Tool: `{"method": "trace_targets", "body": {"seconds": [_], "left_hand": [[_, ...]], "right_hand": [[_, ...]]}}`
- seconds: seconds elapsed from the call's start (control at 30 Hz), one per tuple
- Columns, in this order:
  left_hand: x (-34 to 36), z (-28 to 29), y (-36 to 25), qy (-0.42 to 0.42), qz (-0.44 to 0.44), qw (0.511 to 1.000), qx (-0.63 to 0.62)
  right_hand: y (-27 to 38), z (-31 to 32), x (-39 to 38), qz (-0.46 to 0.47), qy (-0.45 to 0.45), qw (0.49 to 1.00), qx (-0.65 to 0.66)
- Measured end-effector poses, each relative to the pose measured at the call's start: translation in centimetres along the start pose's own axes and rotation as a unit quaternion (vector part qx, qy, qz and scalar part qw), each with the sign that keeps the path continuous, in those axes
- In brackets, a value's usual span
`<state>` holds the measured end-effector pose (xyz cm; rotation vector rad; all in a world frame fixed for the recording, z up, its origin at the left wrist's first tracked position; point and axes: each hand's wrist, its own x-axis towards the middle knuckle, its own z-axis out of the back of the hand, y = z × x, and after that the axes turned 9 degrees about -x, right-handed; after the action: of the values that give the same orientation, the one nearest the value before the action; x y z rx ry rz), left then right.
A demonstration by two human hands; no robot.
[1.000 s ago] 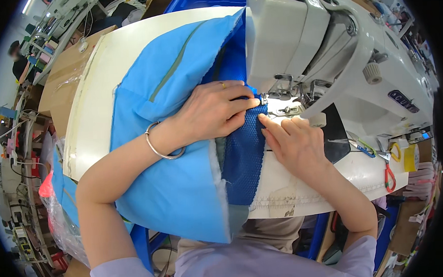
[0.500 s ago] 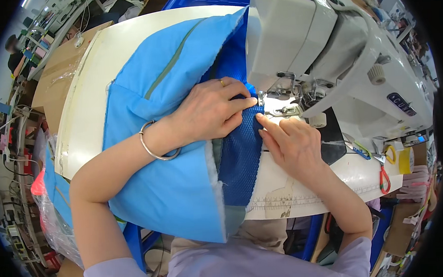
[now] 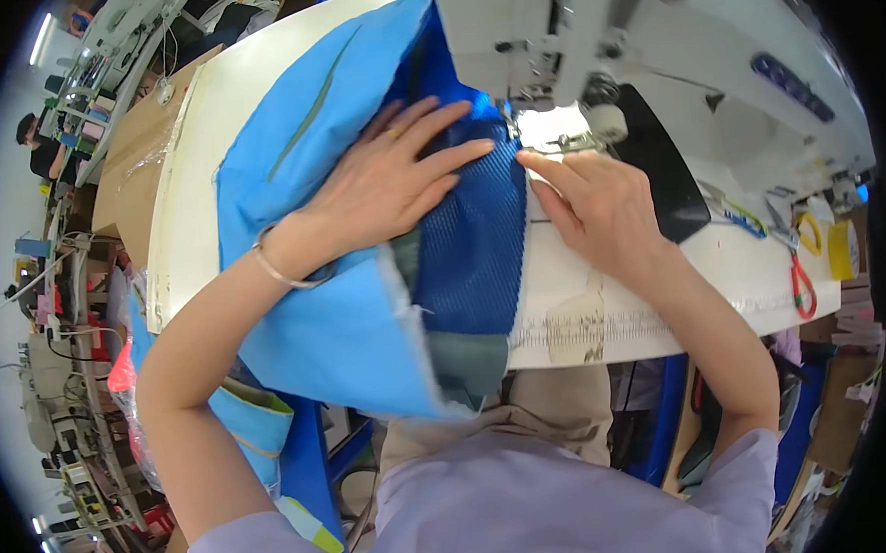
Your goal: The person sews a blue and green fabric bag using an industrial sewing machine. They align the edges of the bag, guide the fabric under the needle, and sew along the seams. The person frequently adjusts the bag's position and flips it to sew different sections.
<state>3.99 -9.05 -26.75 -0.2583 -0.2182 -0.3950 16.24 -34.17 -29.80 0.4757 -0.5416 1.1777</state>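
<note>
Hands (image 3: 388, 184) (image 3: 594, 203) press blue fabric (image 3: 471, 245) at sewing machine (image 3: 651, 35)

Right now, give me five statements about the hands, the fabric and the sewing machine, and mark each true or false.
1. The left hand lies flat, fingers spread, on the fabric. True.
2. The dark blue mesh lies between the two hands. True.
3. The right hand holds the scissors. False: the red-handled scissors lie apart near the table's right edge; the hand rests on the table by the needle area.
4. The left wrist is bare. False: it wears a thin metal bangle.
5. The light blue fabric hangs over the near table edge. True.
</note>
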Motion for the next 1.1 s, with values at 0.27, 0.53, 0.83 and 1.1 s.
{"method": "trace_targets", "body": {"seconds": [0.27, 0.53, 0.83, 1.1], "left_hand": [[-11.5, 5.0, -7.3, 0.159, 0.153, 0.975, -0.021], [-5.0, 6.0, -10.4, 0.014, 0.186, 0.96, -0.207], [-1.1, -0.4, -7.3, 0.019, -0.014, 1.0, -0.021], [2.0, 0.6, -6.3, 0.023, -0.069, 0.997, -0.005]], "right_hand": [[2.4, 3.1, -2.5, 0.011, -0.023, 1.0, 0.01], [16.7, 3.8, -13.4, -0.359, 0.051, 0.766, 0.531], [21.3, 3.6, -12.4, -0.375, 0.227, 0.585, 0.682], [20.2, 6.0, -11.3, -0.346, 0.211, 0.637, 0.655]]}}
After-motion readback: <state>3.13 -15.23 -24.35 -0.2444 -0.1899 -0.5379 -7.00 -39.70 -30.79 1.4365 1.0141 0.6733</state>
